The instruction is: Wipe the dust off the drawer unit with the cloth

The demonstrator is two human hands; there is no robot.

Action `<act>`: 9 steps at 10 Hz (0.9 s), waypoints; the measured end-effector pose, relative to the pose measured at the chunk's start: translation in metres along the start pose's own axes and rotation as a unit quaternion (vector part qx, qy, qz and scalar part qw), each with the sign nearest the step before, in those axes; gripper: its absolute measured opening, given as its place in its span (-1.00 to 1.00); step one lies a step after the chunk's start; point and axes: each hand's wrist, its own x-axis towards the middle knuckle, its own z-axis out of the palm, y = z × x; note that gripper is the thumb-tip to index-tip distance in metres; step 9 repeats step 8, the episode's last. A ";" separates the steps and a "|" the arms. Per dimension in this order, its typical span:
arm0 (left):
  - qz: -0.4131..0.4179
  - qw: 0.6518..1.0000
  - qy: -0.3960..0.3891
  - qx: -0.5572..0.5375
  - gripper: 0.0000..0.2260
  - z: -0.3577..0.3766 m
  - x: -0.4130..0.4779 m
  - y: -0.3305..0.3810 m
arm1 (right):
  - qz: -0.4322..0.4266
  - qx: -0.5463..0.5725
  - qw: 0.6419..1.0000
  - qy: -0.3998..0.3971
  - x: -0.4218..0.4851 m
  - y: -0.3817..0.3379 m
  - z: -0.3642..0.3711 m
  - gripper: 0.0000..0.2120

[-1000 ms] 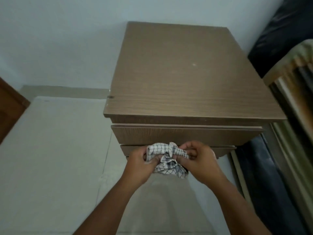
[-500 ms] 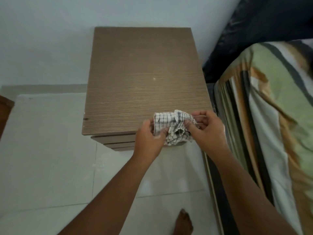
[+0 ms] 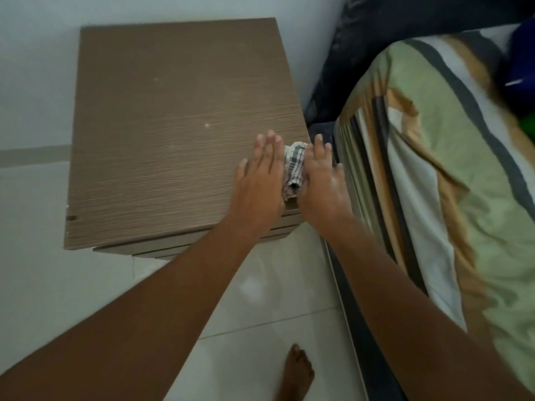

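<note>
Hands flat, the left hand (image 3: 262, 172) and right hand (image 3: 320, 175) press a bunched checked cloth (image 3: 294, 166) between them at the right edge of the drawer unit (image 3: 173, 125), where it could slip off beside the bed (image 3: 434, 169).

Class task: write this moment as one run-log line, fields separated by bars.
stage: wipe starting | cloth: bunched on unit top, right edge | left hand: flat beside cloth | right hand: flat beside cloth
</note>
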 end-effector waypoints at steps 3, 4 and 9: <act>0.044 0.972 -0.176 0.147 -0.31 0.009 0.010 -0.005 | -0.002 -0.022 0.997 -0.074 -0.003 0.005 0.021 -0.28; 0.044 0.973 -0.172 0.147 -0.35 0.011 0.008 -0.004 | -0.005 -0.009 0.998 -0.063 -0.005 0.008 0.029 -0.27; -0.067 0.988 -0.127 0.063 -0.02 -0.054 -0.033 0.011 | 0.024 0.145 0.988 0.044 -0.021 -0.002 -0.036 -0.38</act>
